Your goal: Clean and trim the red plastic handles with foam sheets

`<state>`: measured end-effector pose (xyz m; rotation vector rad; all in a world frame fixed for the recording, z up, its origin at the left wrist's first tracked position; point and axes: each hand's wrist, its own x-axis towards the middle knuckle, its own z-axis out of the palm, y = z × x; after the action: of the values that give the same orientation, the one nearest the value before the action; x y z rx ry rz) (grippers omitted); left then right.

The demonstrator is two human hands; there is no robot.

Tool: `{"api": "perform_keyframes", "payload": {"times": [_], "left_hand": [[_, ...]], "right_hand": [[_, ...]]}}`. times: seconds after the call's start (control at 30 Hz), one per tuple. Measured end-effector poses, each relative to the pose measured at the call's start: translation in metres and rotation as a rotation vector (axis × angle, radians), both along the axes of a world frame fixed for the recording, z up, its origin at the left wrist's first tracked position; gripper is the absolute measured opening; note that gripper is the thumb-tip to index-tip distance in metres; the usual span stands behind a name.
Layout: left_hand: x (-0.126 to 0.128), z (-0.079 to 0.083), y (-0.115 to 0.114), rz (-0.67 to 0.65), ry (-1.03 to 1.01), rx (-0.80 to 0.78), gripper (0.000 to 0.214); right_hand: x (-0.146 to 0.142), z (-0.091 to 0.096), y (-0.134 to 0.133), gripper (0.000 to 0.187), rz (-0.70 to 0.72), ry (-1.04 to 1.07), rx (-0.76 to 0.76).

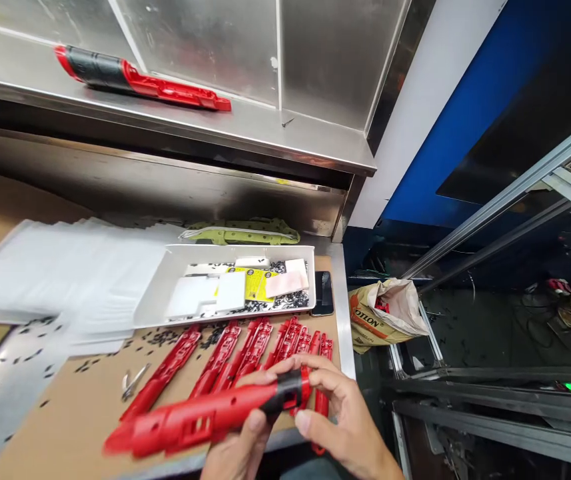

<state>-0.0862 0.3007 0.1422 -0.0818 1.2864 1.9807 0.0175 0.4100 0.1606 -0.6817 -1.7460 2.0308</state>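
My left hand (pixel 245 433) and right hand (pixel 340 420) both grip the long red plastic handle with a black collar (pixel 200 417) — fingers wrapped at the collar end. It lies near-horizontal above the brown cardboard-covered table (pixel 80 407), motion-blurred.

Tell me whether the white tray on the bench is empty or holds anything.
Not empty. The white tray holds white pads, a yellow label and many small black screws scattered along its floor.
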Motion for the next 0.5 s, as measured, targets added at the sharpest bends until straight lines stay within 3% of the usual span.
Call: {"api": "perform_keyframes", "payload": {"times": [0.13,0.27,0.4,0.5], "left_hand": [[-0.024,-0.008,-0.010,-0.147,-0.215,0.059,0.044],[-0.042,0.006,-0.029,-0.238,-0.327,0.115,0.047],[-0.059,0.019,-0.052,-0.194,-0.301,0.113,0.059],[-0.076,0.016,-0.072,-0.189,-0.299,0.087,0.059]], "right_hand": [[0.006,0.004,-0.022,0.021,-0.247,-0.117,0.210],[-0.019,0.004,-0.064,0.018,-0.415,-0.136,0.334],[-0.054,0.002,-0.105,0.032,-0.375,-0.082,0.335],[-0.075,-0.005,-0.126,0.043,-0.300,-0.043,0.229]]}}
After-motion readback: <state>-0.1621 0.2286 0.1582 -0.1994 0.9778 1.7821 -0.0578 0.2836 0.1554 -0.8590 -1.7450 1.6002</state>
